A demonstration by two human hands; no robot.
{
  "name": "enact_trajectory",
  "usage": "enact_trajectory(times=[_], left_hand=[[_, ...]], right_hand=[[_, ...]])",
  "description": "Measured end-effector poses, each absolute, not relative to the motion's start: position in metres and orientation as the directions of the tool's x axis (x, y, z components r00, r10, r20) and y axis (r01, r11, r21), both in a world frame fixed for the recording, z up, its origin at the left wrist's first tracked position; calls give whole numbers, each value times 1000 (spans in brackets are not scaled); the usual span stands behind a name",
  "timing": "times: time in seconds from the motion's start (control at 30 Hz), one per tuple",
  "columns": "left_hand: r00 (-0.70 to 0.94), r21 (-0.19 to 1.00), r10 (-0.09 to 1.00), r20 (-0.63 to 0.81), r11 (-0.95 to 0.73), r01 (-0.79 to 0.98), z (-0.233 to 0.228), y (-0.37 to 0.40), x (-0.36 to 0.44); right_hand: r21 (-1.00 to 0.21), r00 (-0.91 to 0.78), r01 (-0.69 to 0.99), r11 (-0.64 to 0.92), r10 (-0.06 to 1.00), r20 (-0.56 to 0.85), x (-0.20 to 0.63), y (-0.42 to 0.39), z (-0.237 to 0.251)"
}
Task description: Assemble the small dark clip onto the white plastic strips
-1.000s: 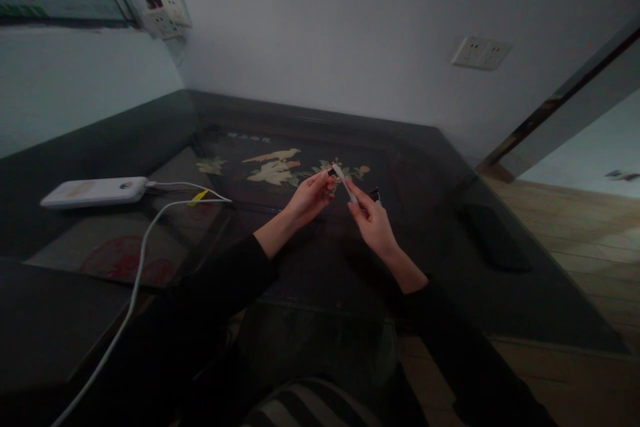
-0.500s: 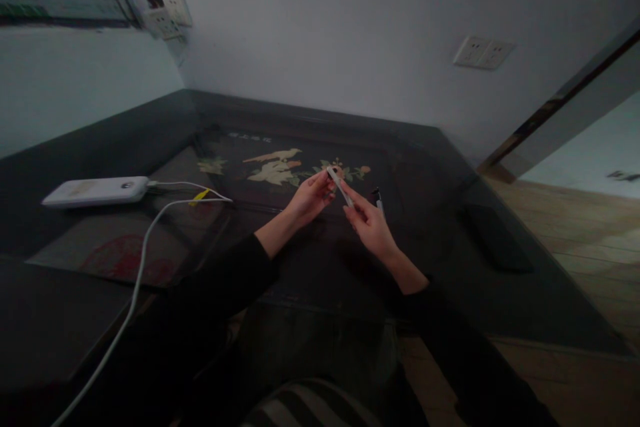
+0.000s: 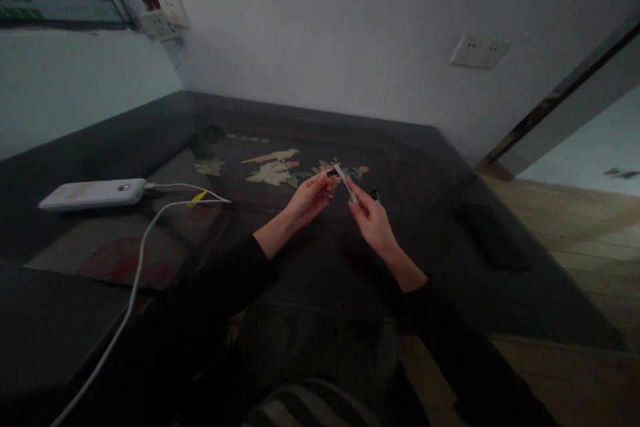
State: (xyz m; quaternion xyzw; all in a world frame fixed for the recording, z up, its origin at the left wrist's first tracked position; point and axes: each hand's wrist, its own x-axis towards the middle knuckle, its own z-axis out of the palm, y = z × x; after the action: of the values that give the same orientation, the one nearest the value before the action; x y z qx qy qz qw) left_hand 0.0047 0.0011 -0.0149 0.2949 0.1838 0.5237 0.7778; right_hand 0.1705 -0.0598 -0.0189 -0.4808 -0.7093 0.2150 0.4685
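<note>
Dim room, dark glossy worktop (image 3: 430, 213): white box (image 3: 93, 194) with a cable (image 3: 143, 247) near its left edge; midway between far and near edges, left hand (image 3: 307, 201) has its fingers pinched on a small black piece (image 3: 331, 173) by the far end of a pale strip (image 3: 344, 179), contact unclear. Right hand (image 3: 373, 223) has its fingers closed on the strip's near end; looks light, stiff, maybe slick, so I'd grip the flat sides gently. Dark flat slab (image 3: 493, 237) lies near the right edge.
</note>
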Motion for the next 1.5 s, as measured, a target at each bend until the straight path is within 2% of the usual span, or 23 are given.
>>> enact_trajectory(times=[0.33,0.63,1.1,1.5], left_hand=[[374,649,927,8,280,-708,-13,2,5],[369,652,929,-14,288,-701,-15,4,6],[372,644,928,-8,289,-708,-12,-1,6],[374,642,927,18,277,-715,-13,0,6]], right_hand=[[-776,-129,424,467,879,459,167,-63,-19],[-832,-190,356,426,904,382,161,-72,-13],[-794,-95,468,388,915,391,169,-64,-14],[-805,-126,438,400,914,386,167,-67,-12]])
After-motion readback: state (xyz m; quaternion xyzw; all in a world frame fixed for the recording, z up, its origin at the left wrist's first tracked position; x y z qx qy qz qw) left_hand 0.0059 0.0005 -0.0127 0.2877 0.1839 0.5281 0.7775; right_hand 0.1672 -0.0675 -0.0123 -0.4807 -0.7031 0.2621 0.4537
